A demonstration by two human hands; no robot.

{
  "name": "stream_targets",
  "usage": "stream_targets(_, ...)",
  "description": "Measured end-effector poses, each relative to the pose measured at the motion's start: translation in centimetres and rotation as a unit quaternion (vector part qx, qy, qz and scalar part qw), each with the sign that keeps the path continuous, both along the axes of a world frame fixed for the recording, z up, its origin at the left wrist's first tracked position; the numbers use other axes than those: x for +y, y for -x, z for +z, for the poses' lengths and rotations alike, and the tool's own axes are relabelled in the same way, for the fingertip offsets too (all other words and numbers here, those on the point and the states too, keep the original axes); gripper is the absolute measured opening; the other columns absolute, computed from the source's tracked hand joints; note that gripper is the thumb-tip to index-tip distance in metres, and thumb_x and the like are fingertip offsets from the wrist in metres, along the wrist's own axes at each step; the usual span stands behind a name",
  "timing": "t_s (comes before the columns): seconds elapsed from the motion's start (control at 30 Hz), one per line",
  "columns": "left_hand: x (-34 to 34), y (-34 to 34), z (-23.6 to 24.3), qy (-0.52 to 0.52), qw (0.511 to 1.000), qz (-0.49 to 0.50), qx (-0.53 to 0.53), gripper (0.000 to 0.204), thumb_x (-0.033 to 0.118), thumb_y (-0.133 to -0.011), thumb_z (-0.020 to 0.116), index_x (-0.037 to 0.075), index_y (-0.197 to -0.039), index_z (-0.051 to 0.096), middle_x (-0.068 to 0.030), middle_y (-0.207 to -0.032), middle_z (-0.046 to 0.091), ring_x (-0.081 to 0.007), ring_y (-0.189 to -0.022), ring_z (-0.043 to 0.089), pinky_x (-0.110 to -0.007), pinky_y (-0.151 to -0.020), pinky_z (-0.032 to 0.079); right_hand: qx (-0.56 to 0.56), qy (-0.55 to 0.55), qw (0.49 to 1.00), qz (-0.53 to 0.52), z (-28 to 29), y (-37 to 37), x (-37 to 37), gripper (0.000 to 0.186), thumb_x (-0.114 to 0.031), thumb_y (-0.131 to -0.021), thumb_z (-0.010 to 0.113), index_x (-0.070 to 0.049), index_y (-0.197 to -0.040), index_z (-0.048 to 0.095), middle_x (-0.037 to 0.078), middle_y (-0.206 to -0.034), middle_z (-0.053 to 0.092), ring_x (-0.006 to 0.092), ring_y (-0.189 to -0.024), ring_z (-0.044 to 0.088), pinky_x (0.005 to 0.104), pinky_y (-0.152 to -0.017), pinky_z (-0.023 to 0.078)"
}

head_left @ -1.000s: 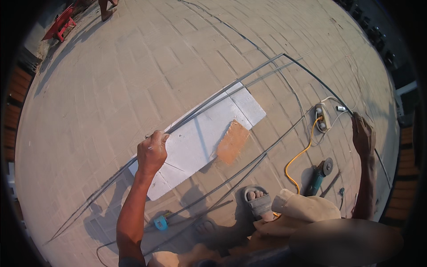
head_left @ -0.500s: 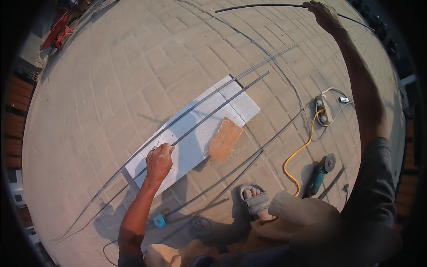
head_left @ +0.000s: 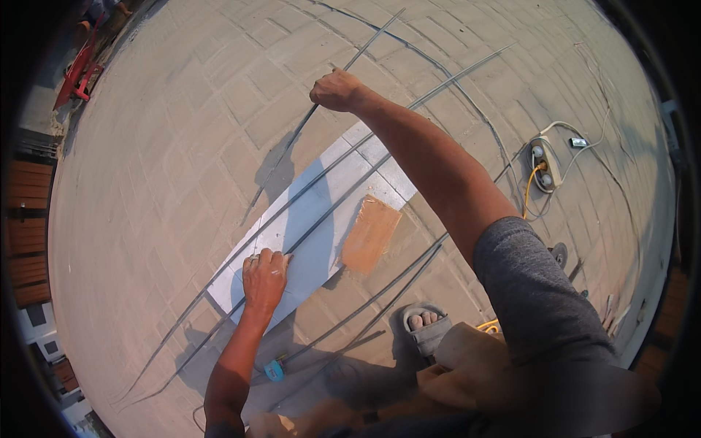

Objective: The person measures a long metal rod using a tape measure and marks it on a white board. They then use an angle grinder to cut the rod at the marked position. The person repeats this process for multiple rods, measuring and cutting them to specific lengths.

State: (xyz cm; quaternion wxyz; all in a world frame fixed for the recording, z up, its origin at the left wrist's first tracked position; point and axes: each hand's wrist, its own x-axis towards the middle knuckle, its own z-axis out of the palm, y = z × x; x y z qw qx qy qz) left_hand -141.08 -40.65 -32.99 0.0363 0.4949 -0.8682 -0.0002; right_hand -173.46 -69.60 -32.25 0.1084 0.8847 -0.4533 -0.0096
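My left hand [head_left: 265, 279] is closed around a thin grey metal rod [head_left: 330, 210], which lies slantwise across a row of pale grey slabs [head_left: 310, 281]. A second, longer rod [head_left: 307, 187] runs beside it over the slabs. Beyond their far edge, my right hand [head_left: 336, 90] grips another rod [head_left: 374, 39], its near end slanting down toward the paving. An orange-brown flat piece [head_left: 371, 235], like a tile, rests at the near edge of the slabs, close to the rod in my left hand.
More rods [head_left: 380, 292] lie near my sandalled foot [head_left: 425, 326], with a blue round object [head_left: 274, 370] beside them. At right are a white power strip [head_left: 545, 164], a yellow cord [head_left: 531, 191] and a grinder's disc [head_left: 559, 255], the tool mostly hidden behind my arm.
My right hand has swung from the far right to the left, bringing its rod past the slabs' far edge. My left hand keeps its grip, nearly in place. My right arm now covers the grinder.
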Motion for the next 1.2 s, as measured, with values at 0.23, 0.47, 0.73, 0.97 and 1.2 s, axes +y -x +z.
stream_targets(0.23,-0.9,0.2,0.1,-0.010,1.000,0.006,-0.004,0.022,0.026,-0.089,0.073,0.006,-0.096,0.069,-0.0092,-0.098,0.062,-0.0271,-0.091,0.064,-0.044,-0.084,0.045,-0.048,-0.137,0.985,-0.091,-3.1,-1.1,-0.3,0.016,-0.016,-0.092,0.059,-0.015,-0.086,0.074,0.006,-0.095,0.076,0.0284,-0.093,0.073,0.0482,-0.079,0.052)
stream_targets(0.47,-3.9,-4.2,0.9,-0.014,0.992,0.116,-0.042,0.061,0.035,-0.089,0.074,0.005,-0.138,0.052,-0.0138,-0.128,0.061,-0.0353,-0.119,0.059,-0.051,-0.100,0.041,-0.170,0.013,0.969,-0.179,2.6,15.9,-2.2,0.041,-0.006,-0.093,0.049,-0.020,-0.126,0.070,0.007,-0.127,0.069,0.0268,-0.114,0.067,0.0456,-0.091,0.053)
stream_targets(0.73,-5.6,-8.1,-0.1,-0.091,0.991,0.099,-0.027,0.034,0.030,-0.091,0.072,0.002,-0.110,0.071,-0.0140,-0.109,0.070,-0.0331,-0.100,0.065,-0.047,-0.094,0.045,0.030,-0.060,0.959,-0.276,-2.3,29.6,5.5,0.044,-0.008,-0.096,0.049,-0.026,-0.135,0.059,0.005,-0.135,0.058,0.0242,-0.134,0.050,0.0540,-0.112,0.037)
stream_targets(0.97,-5.4,-7.0,0.2,-0.098,0.991,0.088,0.022,0.029,0.022,-0.093,0.070,0.003,-0.114,0.070,-0.0143,-0.112,0.070,-0.0329,-0.103,0.065,-0.046,-0.096,0.044,0.068,-0.079,0.936,-0.335,-0.6,29.2,3.9,0.020,-0.011,-0.099,0.047,-0.017,-0.109,0.064,0.005,-0.106,0.069,0.0231,-0.124,0.058,0.0601,-0.113,0.034)
stream_targets(1.2,-4.6,-4.3,1.5,-0.030,0.995,0.034,0.087,0.025,0.015,-0.095,0.065,0.002,-0.116,0.065,-0.0150,-0.108,0.068,-0.0351,-0.103,0.063,-0.046,-0.102,0.042,-0.023,0.067,0.957,-0.281,6.5,28.5,4.7,0.012,-0.012,-0.093,0.060,-0.017,-0.091,0.070,0.003,-0.104,0.068,0.0212,-0.120,0.058,0.0638,-0.112,0.029)
